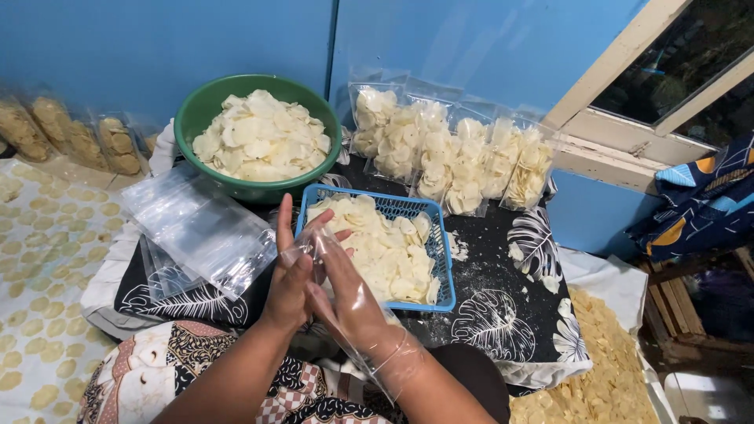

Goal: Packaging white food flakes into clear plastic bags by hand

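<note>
Blue walls are closing in the corner where the work is lying on a black leaf-print cloth [503, 314], which is covering a low surface.

At nine o'clock, pale chips are spreading over a patterned sheet [39, 259], and filled bags [71, 137] are leaning on the wall, too blurred to identify. Towards eleven o'clock a stack of empty clear bags [196, 228] is lying beside a green bowl [192, 126] heaped with white chips.

At the centre, the left hand [287, 279] and right hand [349, 294] are pressing together around one clear bag [369, 345]. The right hand is sitting inside it, the film reaching past the wrist; the left fingers [284, 228] are standing nearly straight, flat against the film, not pinching. Opening it well probably means rubbing the two layers apart near the mouth and keeping the film untorn. Its mouth is being hidden by the forearms.

Just beyond, a blue basket [448, 275] is holding chips. At one o'clock, packed bags [448, 157] are standing in a row. At five o'clock a yellowish heap [605, 369] is being cut off by the frame.
</note>
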